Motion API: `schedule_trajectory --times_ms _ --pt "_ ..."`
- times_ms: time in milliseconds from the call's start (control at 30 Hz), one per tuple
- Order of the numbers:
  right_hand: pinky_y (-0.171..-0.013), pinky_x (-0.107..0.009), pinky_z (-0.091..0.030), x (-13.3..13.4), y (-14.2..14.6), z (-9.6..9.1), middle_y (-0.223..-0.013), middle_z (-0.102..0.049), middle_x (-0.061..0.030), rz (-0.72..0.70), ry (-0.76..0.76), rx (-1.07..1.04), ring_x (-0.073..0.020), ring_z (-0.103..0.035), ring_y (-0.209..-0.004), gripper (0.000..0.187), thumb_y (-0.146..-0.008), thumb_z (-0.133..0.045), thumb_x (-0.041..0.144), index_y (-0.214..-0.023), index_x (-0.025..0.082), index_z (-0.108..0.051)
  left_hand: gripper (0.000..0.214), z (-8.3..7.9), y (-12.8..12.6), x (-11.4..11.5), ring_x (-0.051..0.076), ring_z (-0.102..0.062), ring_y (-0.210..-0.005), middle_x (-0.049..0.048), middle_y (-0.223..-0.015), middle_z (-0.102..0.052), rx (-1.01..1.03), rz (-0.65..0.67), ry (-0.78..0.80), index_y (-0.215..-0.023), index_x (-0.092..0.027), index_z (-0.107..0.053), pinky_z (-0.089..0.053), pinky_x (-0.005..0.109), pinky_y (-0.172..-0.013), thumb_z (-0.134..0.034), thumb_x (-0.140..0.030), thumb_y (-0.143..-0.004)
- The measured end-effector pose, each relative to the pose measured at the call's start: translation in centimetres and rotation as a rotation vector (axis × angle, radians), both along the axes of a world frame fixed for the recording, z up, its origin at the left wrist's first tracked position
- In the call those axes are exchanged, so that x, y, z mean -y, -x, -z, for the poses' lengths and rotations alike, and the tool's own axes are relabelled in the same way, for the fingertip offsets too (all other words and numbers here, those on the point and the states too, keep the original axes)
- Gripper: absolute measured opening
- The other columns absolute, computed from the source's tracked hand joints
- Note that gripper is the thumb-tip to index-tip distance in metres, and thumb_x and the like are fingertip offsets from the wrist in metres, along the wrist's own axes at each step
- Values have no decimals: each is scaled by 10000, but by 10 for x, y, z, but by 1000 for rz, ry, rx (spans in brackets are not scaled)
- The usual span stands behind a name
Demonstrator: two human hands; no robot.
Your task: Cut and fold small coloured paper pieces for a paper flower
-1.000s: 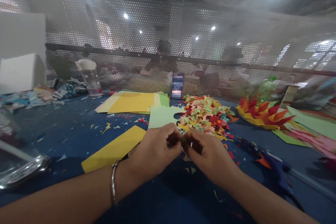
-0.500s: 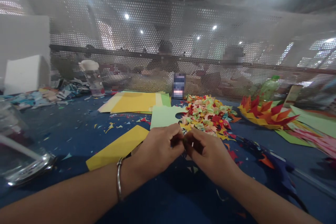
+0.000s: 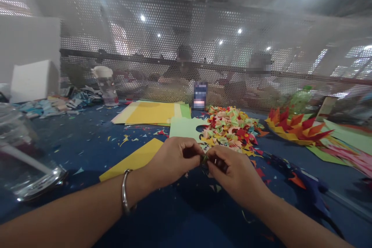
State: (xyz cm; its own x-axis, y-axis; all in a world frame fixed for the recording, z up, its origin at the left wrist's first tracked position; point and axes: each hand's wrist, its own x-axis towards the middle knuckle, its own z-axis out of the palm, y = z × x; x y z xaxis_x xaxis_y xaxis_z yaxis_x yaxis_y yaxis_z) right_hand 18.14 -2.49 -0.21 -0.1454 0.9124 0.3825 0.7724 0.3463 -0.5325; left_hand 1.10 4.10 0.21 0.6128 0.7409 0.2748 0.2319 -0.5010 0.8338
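Observation:
My left hand (image 3: 174, 159) and my right hand (image 3: 232, 170) meet above the blue table (image 3: 87, 143), fingertips pinched together on a tiny green paper piece (image 3: 205, 159). A metal bangle (image 3: 124, 197) rings my left wrist. Just beyond my hands lies a heap of small folded paper pieces (image 3: 231, 128) in red, yellow, green and pink. A yellow paper sheet (image 3: 133, 159) lies by my left hand and a pale green sheet (image 3: 186, 128) with a cut-out edge sits behind my fingers.
Yellow sheets (image 3: 151, 112) are stacked further back. A spiky orange and red paper model (image 3: 296, 128) sits at right with green sheets. A blue glue gun (image 3: 308, 190) lies near my right forearm. A clear container (image 3: 23, 159) stands left. People sit behind a perforated screen (image 3: 186, 54).
My hands have stayed pinched together on the small piece, fingers shifting slightly. The view has drifted a little, so the table things sit slightly further right.

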Motion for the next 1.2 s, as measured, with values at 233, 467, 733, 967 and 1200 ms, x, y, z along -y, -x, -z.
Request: schedule_trajectory --times_ms 233,467,733,967,1200 --pt "-541 -256 -345 2 -2 -1 -670 -515 8 13 -32 42 -135 -467 -605 106 -762 -504 113 -717 208 -515 139 -3 -2 2 107 -522 -583 -12 -649 -629 -76 17 -21 -773 -184 -660 -387 225 -531 -544 -233 -715" --pt "-538 -258 -354 2 -4 -2 -688 -547 -11 34 -19 46 -150 -489 -624 83 -786 -488 150 -743 206 -530 116 2 -5 2 108 -547 -619 -21 -681 -637 -84 -15 -75 -795 -193 -629 -400 217 -553 -547 -232 -723" --pt "-550 -262 -363 2 -3 -3 -722 -560 -19 22 -10 58 -150 -495 -635 83 -790 -488 139 -757 202 -531 54 -3 -5 7 92 -515 -563 -42 -623 -602 -104 -48 -215 -748 -195 -601 -376 218 -522 -560 -212 -718" --pt "-544 -257 -354 2 -3 -2 -733 -553 -15 27 -18 71 -145 -486 -629 86 -800 -483 139 -767 204 -528 67 -3 -6 10 99 -523 -567 -37 -630 -614 -91 -58 -246 -748 -195 -607 -374 229 -528 -553 -207 -711" --pt "-563 -259 -354 3 -3 -2 -735 -562 -14 30 -24 63 -151 -501 -655 91 -767 -507 114 -749 200 -528 128 1 -3 -2 106 -546 -597 -14 -676 -646 -98 41 -9 -810 -183 -644 -393 223 -543 -557 -227 -727"
